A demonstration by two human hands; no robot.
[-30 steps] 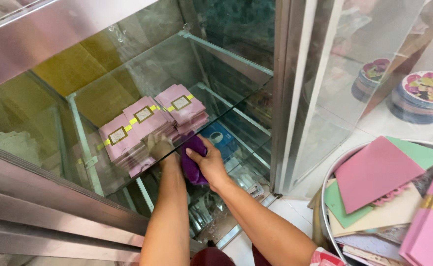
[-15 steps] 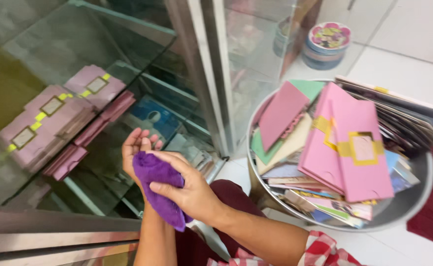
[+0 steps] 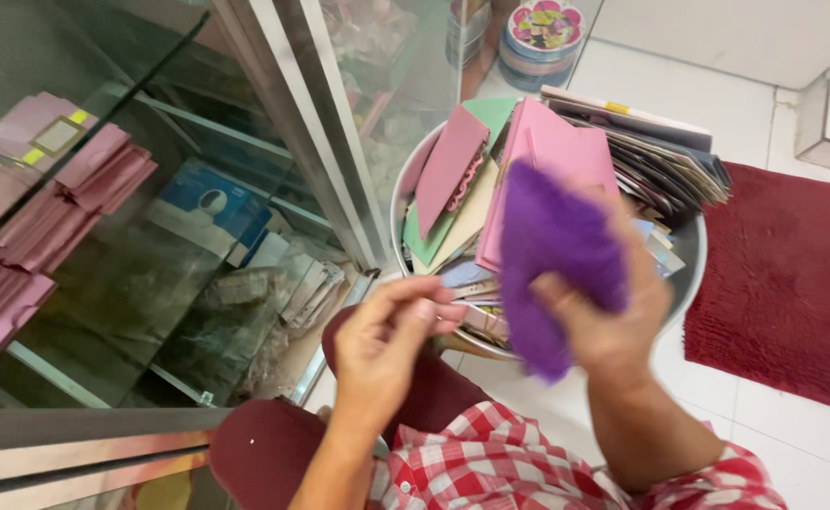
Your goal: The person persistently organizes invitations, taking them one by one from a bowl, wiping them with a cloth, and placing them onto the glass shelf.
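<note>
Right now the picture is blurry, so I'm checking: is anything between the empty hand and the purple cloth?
Nothing visible. The left hand is empty beside the purple cloth, which the right hand holds above the basin of cards.

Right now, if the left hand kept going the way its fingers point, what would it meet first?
Likely the round metal basin of pink and green cards, just beyond the left hand; depth is unclear.
</note>
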